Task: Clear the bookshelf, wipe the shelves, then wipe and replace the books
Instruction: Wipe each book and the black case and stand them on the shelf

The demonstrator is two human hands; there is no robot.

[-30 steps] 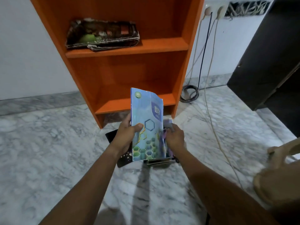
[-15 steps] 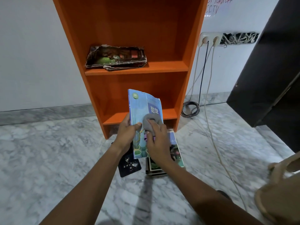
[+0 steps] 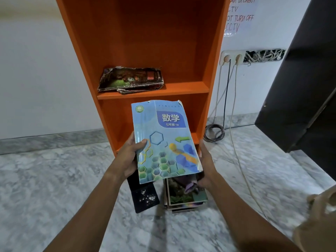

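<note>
A blue textbook (image 3: 163,139) with hexagons on its cover is held up, tilted, in front of the orange bookshelf (image 3: 152,89). My left hand (image 3: 130,157) grips its left edge, thumb on the cover. My right hand (image 3: 206,164) is at the book's lower right corner with its fingers curled underneath, where a bit of grey-purple cloth (image 3: 190,185) shows. A worn, tattered book (image 3: 131,79) lies flat on the middle shelf. On the floor below my hands are a small stack of books (image 3: 185,199) and a black notebook (image 3: 144,197).
The marble floor (image 3: 54,179) spreads to the left. Right of the shelf, wall sockets (image 3: 231,58) feed cables down to a coil (image 3: 214,133) on the floor. A dark cabinet (image 3: 300,88) stands at the right, and a blurred tan object (image 3: 320,224) at the lower right.
My right hand left the cover, where it rubbed with the cloth, and went to the book's lower right edge. The book is now raised and its cover faces me.
</note>
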